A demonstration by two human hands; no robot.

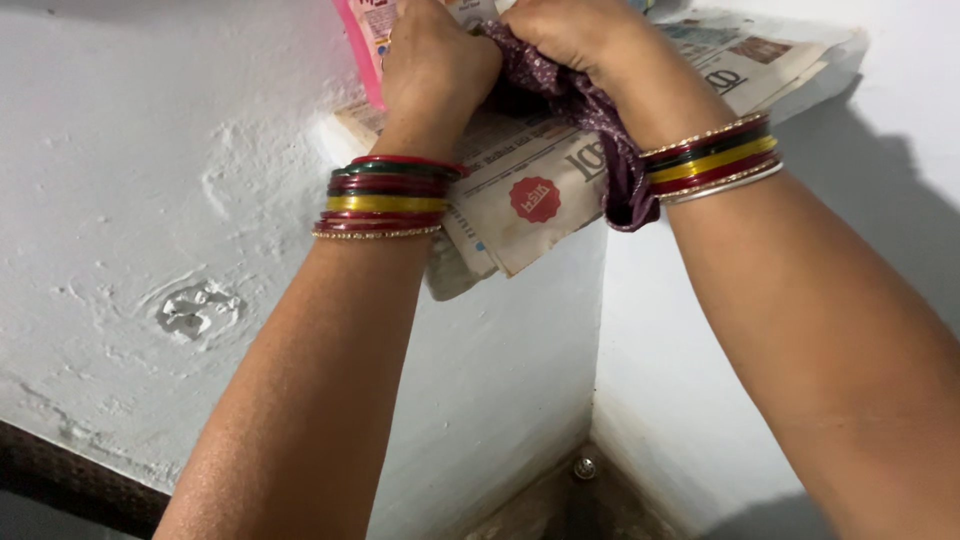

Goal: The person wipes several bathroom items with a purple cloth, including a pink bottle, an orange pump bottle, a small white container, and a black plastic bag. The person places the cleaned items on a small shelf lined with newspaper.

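Up high, left hand (pixel 437 55) fisted tight on purple patterned cloth (pixel 590 120); right hand (pixel 575 32) likewise clenched on same cloth, knuckles toward camera. Cloth bunched between both fists, loose end hanging past right wrist, lying on newspaper (pixel 540 185). Red, green, yellow bangles (pixel 385 195) on both wrists. Newspaper lines white shelf (pixel 845 60), front edge overhanging. Pink packet (pixel 365 40) just beside left hand, on paper. White rough wall (pixel 150 200) below, meeting second wall at corner.
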